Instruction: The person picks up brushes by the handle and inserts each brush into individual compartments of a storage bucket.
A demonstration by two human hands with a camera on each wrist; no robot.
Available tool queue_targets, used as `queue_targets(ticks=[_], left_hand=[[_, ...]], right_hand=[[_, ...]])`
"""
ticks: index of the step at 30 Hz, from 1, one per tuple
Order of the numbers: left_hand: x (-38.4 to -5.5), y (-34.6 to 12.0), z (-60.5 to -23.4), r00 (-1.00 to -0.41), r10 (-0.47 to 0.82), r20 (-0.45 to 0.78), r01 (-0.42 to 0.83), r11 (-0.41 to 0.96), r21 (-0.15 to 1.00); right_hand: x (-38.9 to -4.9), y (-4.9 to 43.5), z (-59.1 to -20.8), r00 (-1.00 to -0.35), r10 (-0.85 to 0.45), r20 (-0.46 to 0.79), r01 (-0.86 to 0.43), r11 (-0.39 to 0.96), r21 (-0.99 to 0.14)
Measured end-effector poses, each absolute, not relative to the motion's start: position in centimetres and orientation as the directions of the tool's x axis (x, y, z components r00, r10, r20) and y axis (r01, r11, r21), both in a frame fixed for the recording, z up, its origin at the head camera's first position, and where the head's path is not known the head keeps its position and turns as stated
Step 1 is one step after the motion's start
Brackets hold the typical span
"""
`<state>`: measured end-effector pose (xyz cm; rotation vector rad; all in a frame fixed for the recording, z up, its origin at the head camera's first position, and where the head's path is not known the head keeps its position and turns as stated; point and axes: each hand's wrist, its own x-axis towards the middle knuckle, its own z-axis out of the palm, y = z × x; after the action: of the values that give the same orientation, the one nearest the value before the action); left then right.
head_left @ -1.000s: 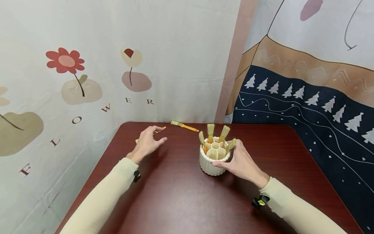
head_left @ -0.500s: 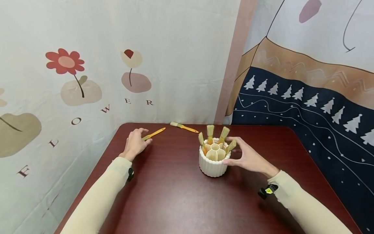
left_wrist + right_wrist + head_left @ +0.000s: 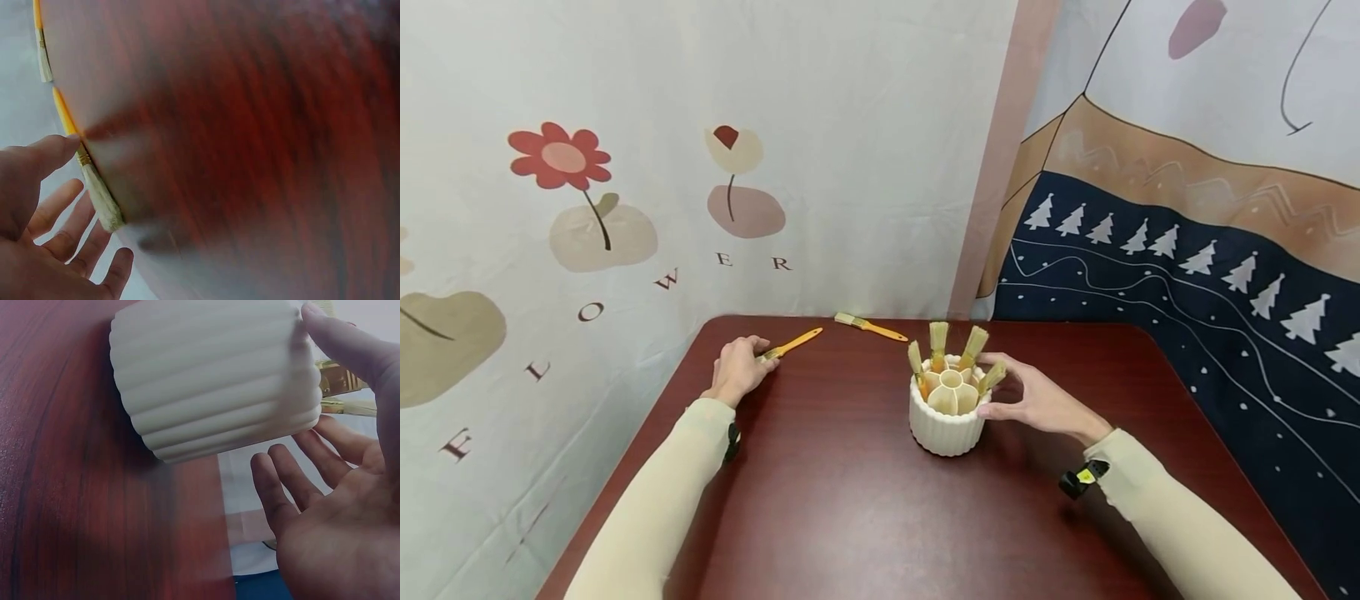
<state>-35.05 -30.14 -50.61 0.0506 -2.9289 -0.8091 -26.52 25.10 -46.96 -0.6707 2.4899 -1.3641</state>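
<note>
A white ribbed brush holder (image 3: pixel 947 429) stands on the table, its top divided into petal-shaped compartments. Several bristle brushes stand in it bristles up, among them one paintbrush (image 3: pixel 938 343) at the back. My right hand (image 3: pixel 1041 404) holds the holder's right side near the rim, thumb in front and forefinger behind; its other fingers are spread. At the far left, my left hand (image 3: pixel 739 367) reaches over a yellow-handled paintbrush (image 3: pixel 797 342) lying on the table. In the left wrist view the thumb tip meets that brush's handle (image 3: pixel 65 115), with the fingers loosely spread beyond the bristles.
A second yellow-handled paintbrush (image 3: pixel 871 327) lies by the back edge of the dark red wooden table (image 3: pixel 850 517). Printed cloths hang behind it, a pale one with flowers (image 3: pixel 850 167) and a navy one with white trees (image 3: pixel 1187 333).
My left hand has moved left and down onto the paintbrush, uncovering its yellow handle. The right hand has drawn back slightly to the right along the holder's rim.
</note>
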Motion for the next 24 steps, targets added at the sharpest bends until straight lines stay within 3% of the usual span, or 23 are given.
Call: queue_targets(ticks=[24], left_hand=[[-35.64, -29.95, -51.03, -0.991, -0.086, 0.099, -0.024, 0.861, 0.509]], right_hand=[[-26.51, 24.52, -46.89, -0.887, -0.458, 0.053, -0.296, 0.476, -0.828]])
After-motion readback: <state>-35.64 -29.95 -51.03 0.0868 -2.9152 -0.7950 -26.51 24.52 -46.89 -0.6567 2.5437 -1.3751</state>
